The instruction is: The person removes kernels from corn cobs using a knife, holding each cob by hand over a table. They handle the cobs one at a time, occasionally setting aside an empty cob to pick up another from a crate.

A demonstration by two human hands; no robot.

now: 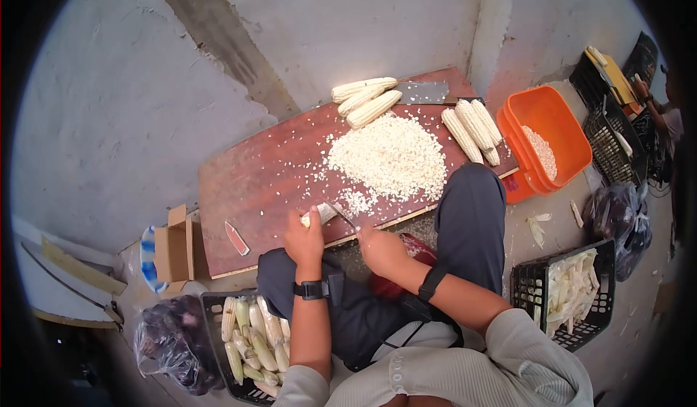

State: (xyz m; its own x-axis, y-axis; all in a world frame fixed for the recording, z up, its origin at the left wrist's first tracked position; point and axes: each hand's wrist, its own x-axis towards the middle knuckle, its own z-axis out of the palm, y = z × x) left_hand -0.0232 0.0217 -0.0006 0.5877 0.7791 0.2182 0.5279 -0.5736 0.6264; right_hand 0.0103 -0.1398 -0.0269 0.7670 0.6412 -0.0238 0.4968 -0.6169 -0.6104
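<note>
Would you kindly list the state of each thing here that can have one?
left hand: gripping a corn cob on the board
right hand: gripping a knife, blade at the cob
kernel pile: loose, heaped on the board
orange tub: partly filled with kernels
left crate: holding whole cobs
right crate: holding husks

No readable writing anywhere in view.
The cardboard box (173,246) at eight o'clock, the orange tub (546,142) at two o'clock and the black crates (617,127) beyond it showed no letters, brands, numbers or signs that could be made out; any print was too small.
</note>
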